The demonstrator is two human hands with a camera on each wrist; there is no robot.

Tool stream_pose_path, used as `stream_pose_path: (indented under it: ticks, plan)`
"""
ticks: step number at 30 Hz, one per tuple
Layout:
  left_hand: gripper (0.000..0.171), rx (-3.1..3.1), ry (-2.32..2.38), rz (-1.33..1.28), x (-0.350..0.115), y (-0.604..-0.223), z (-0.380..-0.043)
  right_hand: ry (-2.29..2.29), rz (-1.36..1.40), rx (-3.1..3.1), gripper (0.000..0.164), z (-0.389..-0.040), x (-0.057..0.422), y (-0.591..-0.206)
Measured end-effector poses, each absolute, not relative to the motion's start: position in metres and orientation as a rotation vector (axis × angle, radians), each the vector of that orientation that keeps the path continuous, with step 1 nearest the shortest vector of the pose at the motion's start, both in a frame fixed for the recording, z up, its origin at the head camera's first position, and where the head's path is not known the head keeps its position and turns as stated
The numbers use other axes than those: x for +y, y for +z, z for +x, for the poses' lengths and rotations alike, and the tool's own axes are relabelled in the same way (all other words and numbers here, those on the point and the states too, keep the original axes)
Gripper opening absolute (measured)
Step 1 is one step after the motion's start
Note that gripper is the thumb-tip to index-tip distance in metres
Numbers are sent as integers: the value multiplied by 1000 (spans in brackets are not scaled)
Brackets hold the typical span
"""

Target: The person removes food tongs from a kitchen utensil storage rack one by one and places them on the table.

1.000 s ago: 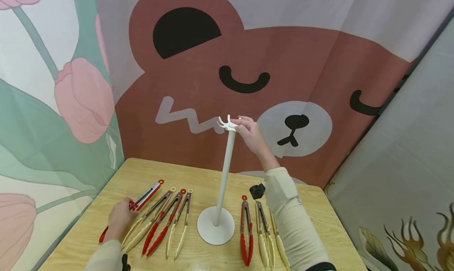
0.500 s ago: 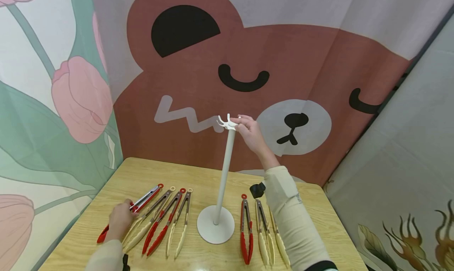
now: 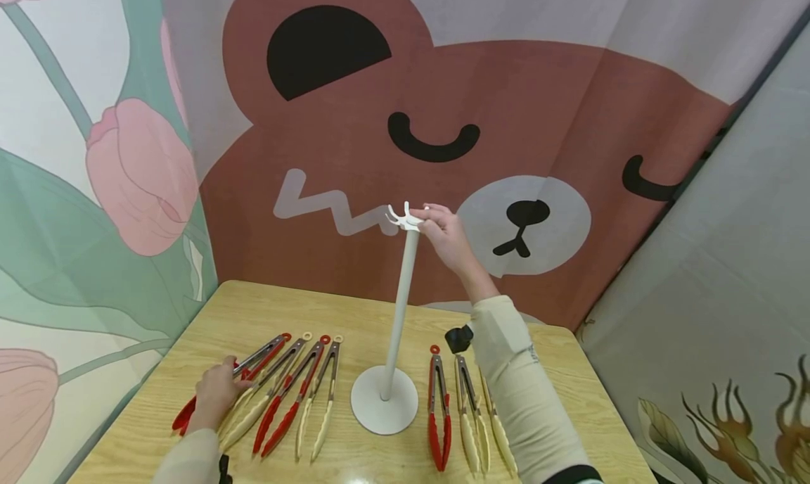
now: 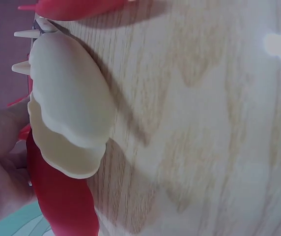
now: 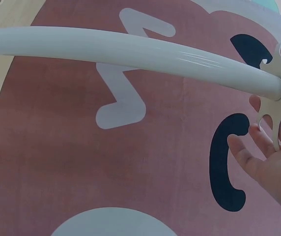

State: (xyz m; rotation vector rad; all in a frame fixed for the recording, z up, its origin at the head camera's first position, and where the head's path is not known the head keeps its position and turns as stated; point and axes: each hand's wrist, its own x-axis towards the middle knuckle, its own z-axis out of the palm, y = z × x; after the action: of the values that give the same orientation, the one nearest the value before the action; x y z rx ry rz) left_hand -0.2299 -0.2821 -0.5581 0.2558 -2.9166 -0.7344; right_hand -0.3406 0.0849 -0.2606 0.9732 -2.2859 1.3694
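At the left of the table, my left hand (image 3: 218, 392) holds a pair of red-tipped tongs (image 3: 262, 354) around their middle. Their red tips (image 4: 64, 196) show beside the hand in the left wrist view. Right alongside lies a pair of cream-tipped tongs (image 3: 253, 410), partly behind the hand. My right hand (image 3: 446, 238) is raised and pinches a prong of the hooked white top (image 3: 405, 221) of an upright stand (image 3: 401, 308). In the right wrist view, the thumb and fingers are around the hooks (image 5: 278, 120), and some fingers are hidden behind them.
More red tongs (image 3: 287, 403) and cream tongs (image 3: 319, 406) lie left of the stand's round base (image 3: 384, 417). To its right are red tongs (image 3: 436, 421) and cream tongs (image 3: 471, 428), some under my right forearm. A bear-print curtain (image 3: 342, 273) hangs behind the table.
The ring end of the red tongs in my left hand has come down toward the table, nearer the neighbouring cream tongs. My right hand has stayed at the stand's top.
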Motion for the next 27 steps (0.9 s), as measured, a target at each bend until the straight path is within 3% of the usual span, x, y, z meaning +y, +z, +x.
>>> stream_pose_path:
  ticks: [11,22,27]
  plan:
    - [75,-2931,-678,248,-281,-558,-229,1361,974,-2297,41,-339,84,-261]
    - [102,-3016,-625,306,-284,-555,-229,1375,982,-2278,41,-341,84,-262]
    - [104,-3008,-640,307,-285,-552,-227,1386,980,-2278,37,-340,84,-261]
